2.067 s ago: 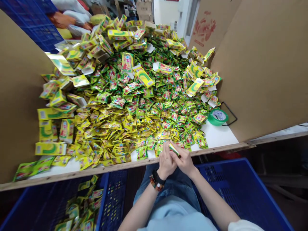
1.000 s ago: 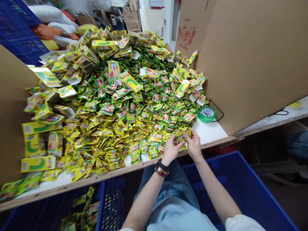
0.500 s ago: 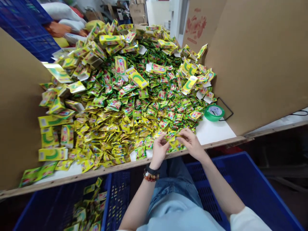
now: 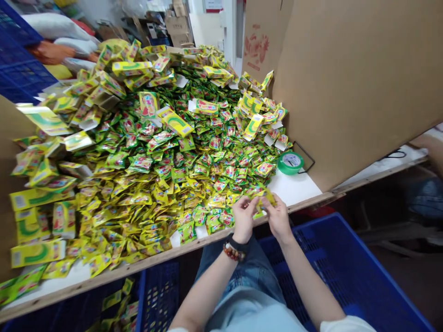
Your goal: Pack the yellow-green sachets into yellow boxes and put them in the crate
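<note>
My left hand (image 4: 243, 218) and my right hand (image 4: 278, 216) are close together over the table's front edge. The fingers of both are pinched on a small yellow packet (image 4: 260, 206), which is partly hidden and blurred. Right behind them rises a big heap of small sachets (image 4: 159, 184), yellow in front and greener with red pictures further back. Flattish yellow cartons (image 4: 175, 121) lie on top of the heap, several with white flaps open. A few green sachets (image 4: 187, 232) lie on the white tabletop to the left of my left hand.
A roll of green tape (image 4: 290, 163) lies right of the heap, beside a thin black wire frame (image 4: 308, 159). Cardboard walls (image 4: 346, 92) flank the table. Below its wooden edge (image 4: 145, 261) stand blue crates (image 4: 349, 267). Another person's arm (image 4: 429, 150) shows at far right.
The view has turned right, so the heap appears further left. Both hands stay together at the front edge, and their fingers have shifted on the yellow packet. Another person's arm has come into view at right.
</note>
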A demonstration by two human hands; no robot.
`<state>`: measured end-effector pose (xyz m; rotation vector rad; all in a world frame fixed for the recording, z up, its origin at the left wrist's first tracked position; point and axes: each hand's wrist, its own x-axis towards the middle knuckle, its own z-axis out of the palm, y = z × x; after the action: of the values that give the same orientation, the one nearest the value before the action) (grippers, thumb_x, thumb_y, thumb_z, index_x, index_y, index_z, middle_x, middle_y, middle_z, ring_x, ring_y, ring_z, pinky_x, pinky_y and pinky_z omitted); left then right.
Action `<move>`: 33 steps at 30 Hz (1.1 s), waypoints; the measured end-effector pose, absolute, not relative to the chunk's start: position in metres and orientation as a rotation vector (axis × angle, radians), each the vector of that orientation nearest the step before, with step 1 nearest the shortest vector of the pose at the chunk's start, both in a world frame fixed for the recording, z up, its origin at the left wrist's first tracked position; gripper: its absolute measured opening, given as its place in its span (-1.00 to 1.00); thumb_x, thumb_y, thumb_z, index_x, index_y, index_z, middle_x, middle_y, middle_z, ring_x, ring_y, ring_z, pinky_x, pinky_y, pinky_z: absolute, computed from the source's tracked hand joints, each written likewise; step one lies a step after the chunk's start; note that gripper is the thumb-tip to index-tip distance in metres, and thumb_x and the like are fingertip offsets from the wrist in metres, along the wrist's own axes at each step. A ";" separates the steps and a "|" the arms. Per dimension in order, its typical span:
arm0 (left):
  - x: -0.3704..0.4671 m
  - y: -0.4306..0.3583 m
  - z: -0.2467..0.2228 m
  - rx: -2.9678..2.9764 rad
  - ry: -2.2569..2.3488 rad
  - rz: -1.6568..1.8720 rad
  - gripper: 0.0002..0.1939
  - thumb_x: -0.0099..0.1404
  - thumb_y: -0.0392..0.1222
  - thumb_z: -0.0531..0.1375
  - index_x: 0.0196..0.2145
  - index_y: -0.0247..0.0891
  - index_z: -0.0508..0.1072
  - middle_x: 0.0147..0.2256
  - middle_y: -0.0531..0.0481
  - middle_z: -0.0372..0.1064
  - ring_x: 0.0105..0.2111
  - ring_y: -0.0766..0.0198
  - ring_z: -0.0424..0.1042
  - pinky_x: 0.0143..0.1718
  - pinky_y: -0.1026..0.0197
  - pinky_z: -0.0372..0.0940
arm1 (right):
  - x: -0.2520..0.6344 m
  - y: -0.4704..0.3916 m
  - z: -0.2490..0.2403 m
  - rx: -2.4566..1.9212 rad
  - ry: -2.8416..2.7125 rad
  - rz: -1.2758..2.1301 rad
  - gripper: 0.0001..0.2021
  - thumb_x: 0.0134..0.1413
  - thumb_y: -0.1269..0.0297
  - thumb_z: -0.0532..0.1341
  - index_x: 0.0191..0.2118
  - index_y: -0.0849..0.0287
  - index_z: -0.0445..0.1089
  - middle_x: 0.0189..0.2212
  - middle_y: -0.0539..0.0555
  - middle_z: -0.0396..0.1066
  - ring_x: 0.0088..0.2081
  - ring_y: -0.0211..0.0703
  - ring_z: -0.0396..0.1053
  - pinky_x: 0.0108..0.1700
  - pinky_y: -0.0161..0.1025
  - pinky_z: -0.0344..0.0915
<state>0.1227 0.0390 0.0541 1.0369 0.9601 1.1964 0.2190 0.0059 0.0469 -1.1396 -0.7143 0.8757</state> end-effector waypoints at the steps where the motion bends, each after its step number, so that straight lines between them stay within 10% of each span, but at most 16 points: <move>1: 0.134 0.050 0.055 1.210 0.980 1.138 -0.56 0.19 0.13 0.25 -0.59 -0.29 0.34 -0.61 0.11 0.19 -0.58 0.41 0.18 -0.51 0.32 0.15 | 0.229 0.003 0.044 -1.152 -0.656 0.810 -0.62 0.00 0.06 0.32 -0.11 0.17 0.42 -0.25 0.10 0.51 -0.25 -0.13 0.47 -0.16 -0.16 0.41; 5: 0.183 0.106 0.061 1.943 1.199 1.050 -0.69 0.23 0.00 0.25 -0.21 -0.30 0.49 -0.17 -0.18 0.43 -0.17 0.09 0.37 -0.11 0.10 0.26 | 0.267 -0.010 0.038 -1.254 -0.547 0.618 -0.63 -0.03 0.06 0.34 -0.15 0.18 0.40 -0.34 0.04 0.50 -0.43 -0.19 0.45 -0.34 -0.21 0.41; 8: 0.208 0.140 0.065 2.296 1.387 0.750 -0.36 0.13 -0.09 0.34 0.10 -0.41 0.29 0.07 -0.42 0.26 0.07 -0.12 0.22 0.05 -0.07 0.17 | 0.281 -0.016 0.037 -1.296 -0.662 0.644 -0.64 -0.04 0.06 0.35 -0.16 0.18 0.41 -0.33 0.04 0.51 -0.38 -0.17 0.46 -0.27 -0.19 0.41; 15: 0.149 0.123 0.072 2.453 1.362 0.624 -0.34 0.06 -0.39 0.20 0.14 -0.37 0.21 0.00 -0.31 0.23 0.01 -0.05 0.22 0.01 -0.01 0.19 | 0.293 -0.010 0.053 -1.293 -0.772 0.608 -0.71 -0.01 0.09 0.34 -0.21 0.16 0.42 -0.32 0.03 0.50 -0.30 -0.17 0.44 -0.19 -0.21 0.37; 25: 0.038 0.033 0.050 2.211 1.317 0.902 -0.46 0.01 -0.24 0.22 -0.01 -0.24 0.27 -0.12 -0.16 0.34 -0.10 0.01 0.36 -0.06 0.02 0.28 | 0.234 0.015 0.105 -1.243 -1.562 0.810 -0.79 0.16 0.24 0.20 -0.12 0.08 0.52 -0.17 0.09 0.51 -0.10 -0.07 0.42 -0.03 -0.11 0.32; 33: 0.029 0.013 0.034 2.098 1.392 0.927 -0.47 -0.05 -0.24 0.22 -0.05 -0.24 0.34 -0.17 -0.14 0.42 -0.18 0.01 0.43 -0.12 0.04 0.31 | 0.226 0.027 0.130 -1.392 -2.216 0.831 -0.72 0.09 0.48 0.21 -0.15 0.07 0.57 -0.36 0.04 0.33 -0.31 -0.17 0.34 -0.20 -0.25 0.27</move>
<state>0.0294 0.0131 0.0345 2.0979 1.3924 0.9265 0.2264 0.0269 0.1305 -1.3922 -2.2159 0.8307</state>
